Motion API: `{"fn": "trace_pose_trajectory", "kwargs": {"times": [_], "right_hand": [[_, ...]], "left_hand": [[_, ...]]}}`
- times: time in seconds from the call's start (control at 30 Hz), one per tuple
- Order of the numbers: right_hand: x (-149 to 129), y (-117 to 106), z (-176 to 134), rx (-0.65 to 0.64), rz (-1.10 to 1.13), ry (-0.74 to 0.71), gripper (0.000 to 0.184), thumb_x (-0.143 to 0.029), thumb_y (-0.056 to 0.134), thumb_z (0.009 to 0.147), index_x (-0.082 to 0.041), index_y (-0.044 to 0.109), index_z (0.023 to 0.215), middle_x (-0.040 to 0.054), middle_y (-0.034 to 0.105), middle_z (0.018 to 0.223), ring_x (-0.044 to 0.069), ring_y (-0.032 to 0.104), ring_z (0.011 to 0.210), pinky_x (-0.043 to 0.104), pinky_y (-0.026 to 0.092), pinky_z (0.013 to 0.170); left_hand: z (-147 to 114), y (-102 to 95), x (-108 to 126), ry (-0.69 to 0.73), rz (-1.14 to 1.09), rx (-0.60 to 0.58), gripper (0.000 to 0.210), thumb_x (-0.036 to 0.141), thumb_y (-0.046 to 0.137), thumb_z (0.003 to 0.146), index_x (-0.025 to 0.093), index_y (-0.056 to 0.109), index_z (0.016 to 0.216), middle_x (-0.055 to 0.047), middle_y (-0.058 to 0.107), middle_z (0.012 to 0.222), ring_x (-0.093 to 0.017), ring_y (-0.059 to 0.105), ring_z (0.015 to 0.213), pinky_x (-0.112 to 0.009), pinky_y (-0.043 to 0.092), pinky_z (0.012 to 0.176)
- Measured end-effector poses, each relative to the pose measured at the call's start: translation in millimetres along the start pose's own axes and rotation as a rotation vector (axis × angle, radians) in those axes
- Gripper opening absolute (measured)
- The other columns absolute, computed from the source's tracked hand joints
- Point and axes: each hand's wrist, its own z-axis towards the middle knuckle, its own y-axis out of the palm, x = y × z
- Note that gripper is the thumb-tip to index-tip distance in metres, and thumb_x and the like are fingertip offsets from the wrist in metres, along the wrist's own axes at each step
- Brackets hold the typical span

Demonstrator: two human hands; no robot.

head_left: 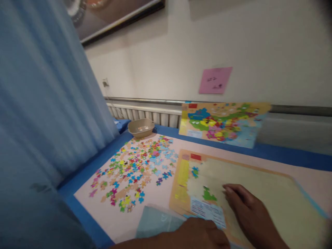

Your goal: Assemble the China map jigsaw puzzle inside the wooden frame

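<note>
A jigsaw puzzle board (259, 167) lies on a pale pink sheet, its frame bordered in orange. A yellow text strip, a red flag and a light blue text panel show along its left part. Green joined puzzle pieces (209, 194) and a small blue-green cluster (195, 172) sit inside it. My right hand (249, 207) is over the board, right of the green pieces, fingers pressed together; whatever they hold is hidden. My left hand (204, 233) is curled at the board's lower edge, its fingertips hidden, close to a light blue packet (158, 223).
Many loose puzzle pieces (135, 166) spread over the sheet at left. Behind them stands a beige basket (141, 128) with a few pieces inside. A colourful reference map (220, 122) leans against the wall under a pink note (215, 80). A blue curtain (38, 103) hangs at left.
</note>
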Motion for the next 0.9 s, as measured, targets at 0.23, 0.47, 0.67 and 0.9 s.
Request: {"fn": "trace_pose_trajectory", "kwargs": {"times": [0.23,0.47,0.67,0.9], "right_hand": [[-2,0,-8,-0.025,0.121,-0.030,0.039,-0.058,0.055,0.094,-0.022,0.069,0.093,0.0020,0.065,0.078,0.024,0.059,0.074,0.035,0.046,0.069],[-5,0,-9,-0.056,0.129,-0.039,0.035,-0.054,0.055,0.095,-0.022,0.068,0.089,0.0010,0.062,0.076,0.023,0.055,0.076,0.035,0.043,0.071],[-7,-1,-10,-0.068,0.128,-0.041,0.034,-0.053,0.056,0.095,-0.022,0.068,0.088,0.0005,0.061,0.076,0.023,0.054,0.075,0.034,0.042,0.071],[-7,1,-10,-0.074,0.135,-0.062,0.034,-0.052,0.055,0.096,-0.021,0.068,0.088,-0.0001,0.060,0.075,0.022,0.053,0.074,0.034,0.042,0.070]], "left_hand": [[4,16.8,6,-0.004,-0.022,0.092,0.028,0.045,0.064,0.105,0.019,0.063,0.094,-0.002,0.071,0.098,-0.017,0.064,0.085,-0.032,0.048,0.074],[2,8.9,10,-0.061,-0.077,0.037,0.025,0.042,0.073,0.096,0.019,0.064,0.095,-0.004,0.071,0.101,-0.020,0.063,0.087,-0.034,0.050,0.077],[1,3.8,9,-0.062,-0.099,0.006,0.026,0.041,0.075,0.094,0.018,0.064,0.099,-0.004,0.071,0.104,-0.020,0.063,0.090,-0.034,0.052,0.078],[1,4.8,9,-0.053,-0.095,0.008,0.027,0.039,0.078,0.090,0.018,0.064,0.098,-0.005,0.073,0.104,-0.021,0.065,0.092,-0.034,0.052,0.079]]}}
